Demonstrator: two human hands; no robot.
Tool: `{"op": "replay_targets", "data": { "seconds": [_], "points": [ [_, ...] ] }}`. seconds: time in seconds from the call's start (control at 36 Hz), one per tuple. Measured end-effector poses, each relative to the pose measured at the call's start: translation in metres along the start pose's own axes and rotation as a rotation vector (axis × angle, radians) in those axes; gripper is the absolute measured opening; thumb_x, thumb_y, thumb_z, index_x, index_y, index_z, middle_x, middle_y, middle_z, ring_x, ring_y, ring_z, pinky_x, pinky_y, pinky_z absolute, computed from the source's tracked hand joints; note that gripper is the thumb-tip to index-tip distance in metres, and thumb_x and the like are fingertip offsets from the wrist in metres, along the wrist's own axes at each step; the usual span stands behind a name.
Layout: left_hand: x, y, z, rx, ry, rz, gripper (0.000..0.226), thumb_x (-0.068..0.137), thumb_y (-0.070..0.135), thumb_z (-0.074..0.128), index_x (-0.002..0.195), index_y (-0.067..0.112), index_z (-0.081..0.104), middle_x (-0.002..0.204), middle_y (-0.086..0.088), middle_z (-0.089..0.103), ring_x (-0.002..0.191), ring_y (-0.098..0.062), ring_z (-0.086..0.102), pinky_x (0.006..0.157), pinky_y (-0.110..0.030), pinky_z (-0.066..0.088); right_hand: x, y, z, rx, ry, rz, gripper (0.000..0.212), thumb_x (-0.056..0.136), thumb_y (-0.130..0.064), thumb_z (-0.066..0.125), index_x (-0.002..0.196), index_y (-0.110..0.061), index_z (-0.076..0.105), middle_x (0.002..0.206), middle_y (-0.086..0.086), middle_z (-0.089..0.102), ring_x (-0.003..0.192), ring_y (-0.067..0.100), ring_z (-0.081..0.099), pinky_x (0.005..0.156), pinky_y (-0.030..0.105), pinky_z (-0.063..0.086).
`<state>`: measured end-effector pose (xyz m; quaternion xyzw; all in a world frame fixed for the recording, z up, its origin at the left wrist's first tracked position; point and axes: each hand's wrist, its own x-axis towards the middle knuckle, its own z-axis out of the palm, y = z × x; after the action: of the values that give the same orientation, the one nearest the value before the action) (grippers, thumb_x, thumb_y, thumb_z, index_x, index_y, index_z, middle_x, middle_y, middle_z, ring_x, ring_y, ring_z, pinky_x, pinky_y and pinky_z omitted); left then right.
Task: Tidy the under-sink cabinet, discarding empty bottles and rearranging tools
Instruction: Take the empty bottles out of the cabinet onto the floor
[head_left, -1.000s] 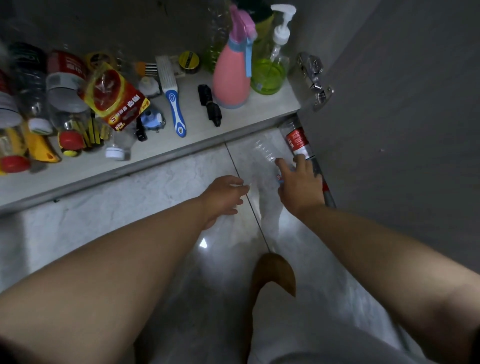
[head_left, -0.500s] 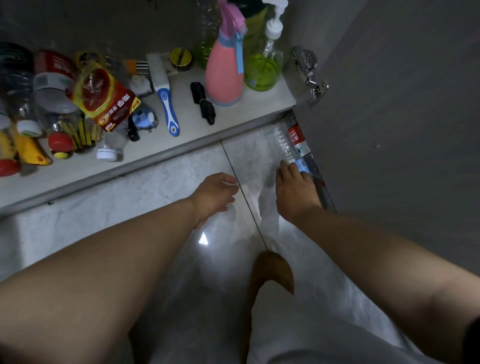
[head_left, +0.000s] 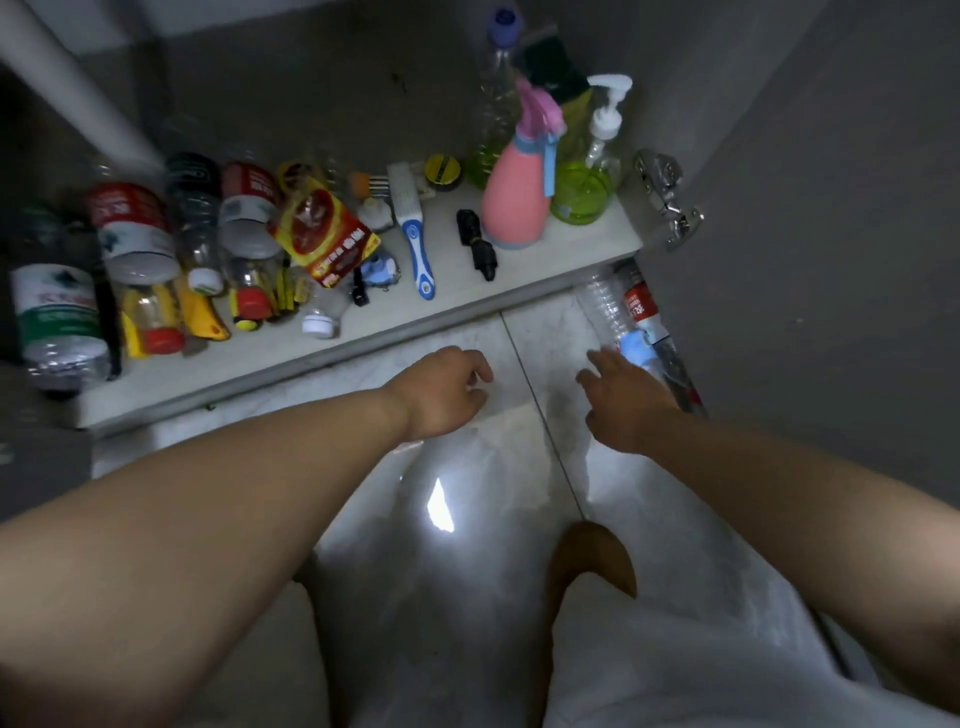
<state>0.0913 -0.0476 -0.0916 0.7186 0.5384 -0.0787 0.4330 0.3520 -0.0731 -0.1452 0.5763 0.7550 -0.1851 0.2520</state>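
Two empty plastic bottles lie on the floor against the cabinet door: a clear ribbed bottle (head_left: 605, 306) with a blue band, and a red-labelled bottle (head_left: 642, 307) behind it. My right hand (head_left: 631, 402) hovers just short of the clear bottle's blue end with its fingers spread and holds nothing. My left hand (head_left: 447, 392) hangs over the floor tile with loosely curled fingers and is empty. On the cabinet shelf (head_left: 363, 322), several empty bottles (head_left: 135, 234) lie in a heap at the left.
Also on the shelf are a pink spray bottle (head_left: 514, 208), a green pump bottle (head_left: 587, 187), a blue-and-white brush (head_left: 415, 244), a small black tool (head_left: 475, 244) and a yellow-red packet (head_left: 324, 234). The open cabinet door (head_left: 805, 260) stands at right. My knees are below.
My right hand has lifted off the clear bottle and drawn back a little. The bottle lies closer to the door. The view has pulled back, showing more of the cabinet.
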Motion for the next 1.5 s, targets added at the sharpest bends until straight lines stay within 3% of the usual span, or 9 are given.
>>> {"op": "replay_targets", "data": {
  "seconds": [0.11, 0.42, 0.61, 0.69, 0.86, 1.0, 1.14, 1.28, 1.5],
  "points": [
    [-0.027, -0.011, -0.045, 0.194, 0.012, 0.047, 0.034, 0.100, 0.025, 0.055, 0.133, 0.021, 0.059, 0.131, -0.004, 0.056, 0.114, -0.021, 0.057, 0.098, -0.033, 0.049, -0.004, -0.031, -0.035, 0.212, -0.053, -0.188, 0.045, 0.095, -0.020, 0.059, 0.140, -0.014, 0.054, 0.147, 0.010, 0.044, 0.136, 0.024, 0.041, 0.110, 0.034, 0.038],
    [-0.077, -0.095, -0.146, 0.051, 0.444, -0.032, 0.019, 0.094, 0.016, 0.059, 0.109, 0.024, 0.068, 0.116, -0.003, 0.067, 0.107, -0.023, 0.064, 0.094, -0.034, 0.052, 0.017, -0.139, -0.150, 0.312, 0.136, -0.420, 0.029, 0.093, -0.017, 0.060, 0.120, -0.021, 0.067, 0.117, -0.002, 0.059, 0.107, 0.016, 0.059, 0.091, 0.025, 0.045],
    [-0.097, -0.187, -0.156, 0.040, 0.899, -0.472, 0.052, 0.084, 0.019, 0.065, 0.135, 0.022, 0.054, 0.143, -0.014, 0.046, 0.130, -0.037, 0.044, 0.107, -0.047, 0.041, 0.048, -0.220, -0.190, 0.417, 0.232, -0.531, 0.026, 0.092, -0.014, 0.060, 0.116, -0.017, 0.069, 0.114, 0.000, 0.064, 0.101, 0.015, 0.060, 0.088, 0.031, 0.051],
    [-0.100, -0.214, -0.159, -0.066, 0.943, -0.600, 0.068, 0.085, 0.023, 0.066, 0.148, 0.021, 0.042, 0.155, -0.016, 0.031, 0.138, -0.039, 0.035, 0.113, -0.044, 0.036, 0.064, -0.254, -0.196, 0.477, 0.256, -0.560, 0.026, 0.090, -0.011, 0.063, 0.115, -0.016, 0.069, 0.111, 0.001, 0.062, 0.097, 0.015, 0.060, 0.082, 0.025, 0.051],
    [-0.091, -0.246, -0.165, -0.295, 0.972, -0.754, 0.074, 0.095, 0.027, 0.062, 0.158, 0.029, 0.023, 0.145, -0.023, 0.036, 0.136, -0.042, 0.037, 0.113, -0.044, 0.034, 0.088, -0.304, -0.196, 0.566, 0.305, -0.507, 0.033, 0.089, -0.008, 0.061, 0.122, -0.011, 0.065, 0.116, 0.013, 0.061, 0.110, 0.027, 0.057, 0.096, 0.038, 0.048],
    [-0.084, -0.262, -0.163, -0.483, 0.899, -0.906, 0.076, 0.093, 0.041, 0.065, 0.153, 0.019, 0.023, 0.144, -0.023, 0.041, 0.132, -0.042, 0.047, 0.107, -0.046, 0.043, 0.088, -0.317, -0.188, 0.691, 0.272, -0.482, 0.032, 0.090, -0.005, 0.059, 0.120, -0.013, 0.064, 0.112, 0.006, 0.062, 0.098, 0.020, 0.062, 0.086, 0.028, 0.049],
    [-0.084, -0.254, -0.160, -0.533, 0.909, -0.945, 0.077, 0.086, 0.022, 0.074, 0.148, 0.012, 0.029, 0.144, -0.023, 0.040, 0.131, -0.042, 0.047, 0.106, -0.046, 0.045, 0.081, -0.311, -0.186, 0.855, 0.228, -0.461, 0.030, 0.091, -0.002, 0.058, 0.117, -0.014, 0.066, 0.101, 0.002, 0.062, 0.097, 0.021, 0.064, 0.088, 0.030, 0.052],
    [-0.101, -0.223, -0.159, -0.486, 1.012, -0.832, 0.078, 0.082, 0.023, 0.074, 0.145, 0.007, 0.031, 0.139, -0.023, 0.042, 0.126, -0.044, 0.049, 0.102, -0.046, 0.043, 0.069, -0.296, -0.199, 0.892, 0.274, -0.433, 0.037, 0.089, -0.002, 0.059, 0.118, -0.025, 0.058, 0.100, 0.000, 0.061, 0.091, 0.020, 0.062, 0.086, 0.038, 0.055],
    [-0.141, -0.155, -0.162, -0.558, 0.840, -0.221, 0.070, 0.084, 0.006, 0.074, 0.144, 0.024, 0.045, 0.131, -0.005, 0.060, 0.115, -0.023, 0.062, 0.099, -0.043, 0.054, 0.024, -0.271, -0.245, 0.202, 0.715, -0.521, 0.086, 0.072, -0.017, 0.069, 0.148, -0.027, 0.032, 0.145, 0.007, 0.036, 0.129, 0.030, 0.040, 0.101, 0.044, 0.046]
  ]
}}
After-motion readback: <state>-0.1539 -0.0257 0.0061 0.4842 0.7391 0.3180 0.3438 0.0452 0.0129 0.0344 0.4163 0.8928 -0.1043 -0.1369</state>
